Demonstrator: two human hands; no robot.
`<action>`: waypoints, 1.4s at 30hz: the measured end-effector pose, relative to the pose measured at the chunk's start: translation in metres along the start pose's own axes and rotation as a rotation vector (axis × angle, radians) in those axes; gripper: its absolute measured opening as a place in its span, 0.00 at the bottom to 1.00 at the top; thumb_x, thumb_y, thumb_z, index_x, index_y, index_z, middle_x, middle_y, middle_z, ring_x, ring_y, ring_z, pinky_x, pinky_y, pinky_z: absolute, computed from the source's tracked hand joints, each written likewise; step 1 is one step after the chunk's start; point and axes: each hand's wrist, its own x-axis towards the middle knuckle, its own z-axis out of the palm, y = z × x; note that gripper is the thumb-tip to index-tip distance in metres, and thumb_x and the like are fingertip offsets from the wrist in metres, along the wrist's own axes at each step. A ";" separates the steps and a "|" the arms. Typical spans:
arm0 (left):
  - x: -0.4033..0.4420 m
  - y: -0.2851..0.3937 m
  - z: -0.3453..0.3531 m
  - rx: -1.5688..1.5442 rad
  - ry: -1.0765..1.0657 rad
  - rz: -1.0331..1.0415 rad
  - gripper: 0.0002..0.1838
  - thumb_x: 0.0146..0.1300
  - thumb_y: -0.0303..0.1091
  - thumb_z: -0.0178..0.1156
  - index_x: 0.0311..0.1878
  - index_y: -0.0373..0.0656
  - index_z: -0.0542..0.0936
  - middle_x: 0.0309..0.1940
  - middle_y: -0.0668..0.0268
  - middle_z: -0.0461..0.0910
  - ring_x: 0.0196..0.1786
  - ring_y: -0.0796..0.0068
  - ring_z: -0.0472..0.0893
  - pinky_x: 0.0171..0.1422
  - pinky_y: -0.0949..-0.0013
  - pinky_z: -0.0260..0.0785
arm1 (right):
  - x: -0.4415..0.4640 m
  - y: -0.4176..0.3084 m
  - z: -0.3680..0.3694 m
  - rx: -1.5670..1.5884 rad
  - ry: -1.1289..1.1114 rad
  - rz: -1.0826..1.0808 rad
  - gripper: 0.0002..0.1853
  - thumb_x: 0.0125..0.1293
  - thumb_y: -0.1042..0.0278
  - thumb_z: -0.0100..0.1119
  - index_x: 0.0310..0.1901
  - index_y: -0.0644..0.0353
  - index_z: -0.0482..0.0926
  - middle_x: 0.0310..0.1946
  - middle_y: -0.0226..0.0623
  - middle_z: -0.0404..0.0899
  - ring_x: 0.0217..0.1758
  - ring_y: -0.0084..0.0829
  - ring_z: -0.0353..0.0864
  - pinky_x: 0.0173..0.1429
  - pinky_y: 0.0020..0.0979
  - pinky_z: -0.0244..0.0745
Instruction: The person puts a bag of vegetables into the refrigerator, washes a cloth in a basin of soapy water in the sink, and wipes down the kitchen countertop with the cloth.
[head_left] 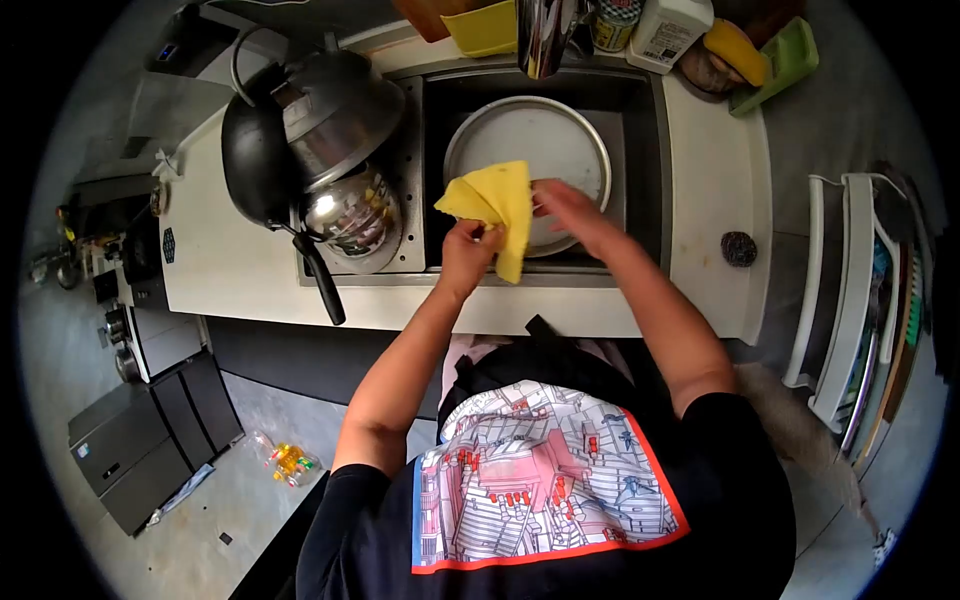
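Observation:
A yellow cloth (508, 195) hangs over the sink, pinched at its lower left by my left hand (468, 255), fingers closed on it. My right hand (572, 212) is at the cloth's right edge, fingers stretched toward it and a little apart. The fingertips meet the cloth's edge, and I cannot tell whether they touch it. Below both hands, a round shallow metal pan (530, 125) lies in the dark sink (640, 130). Its lower left part is hidden by the cloth and my hands.
Left of the sink, a black-handled pan (255, 150) leans with a metal pot (345, 115) and a shiny bowl (355, 215). A faucet (540, 40) rises behind. A scrubber (738, 249) lies right; a white bottle (672, 35) and green holder (785, 65) stand at the back.

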 end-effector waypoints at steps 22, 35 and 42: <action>0.081 -0.097 0.010 1.233 -0.377 0.062 0.32 0.62 0.40 0.56 0.71 0.60 0.60 0.76 0.59 0.41 0.76 0.51 0.43 0.75 0.49 0.42 | 0.098 0.121 0.016 -1.441 0.228 -0.132 0.40 0.57 0.58 0.65 0.70 0.44 0.56 0.69 0.46 0.49 0.68 0.51 0.57 0.64 0.47 0.64; 0.105 -0.128 0.017 0.711 -0.597 -0.449 0.30 0.65 0.40 0.49 0.70 0.48 0.60 0.68 0.53 0.62 0.69 0.51 0.63 0.70 0.46 0.53 | 0.108 0.141 -0.008 -1.118 0.144 0.225 0.23 0.55 0.70 0.61 0.55 0.58 0.73 0.53 0.50 0.72 0.58 0.45 0.70 0.57 0.40 0.72; 0.085 -0.152 0.056 -0.884 0.198 -0.722 0.34 0.64 0.60 0.51 0.68 0.51 0.64 0.63 0.57 0.66 0.63 0.59 0.68 0.66 0.59 0.61 | 0.088 0.138 0.047 0.151 0.342 0.252 0.23 0.59 0.78 0.53 0.58 0.57 0.70 0.50 0.39 0.74 0.48 0.32 0.75 0.47 0.33 0.76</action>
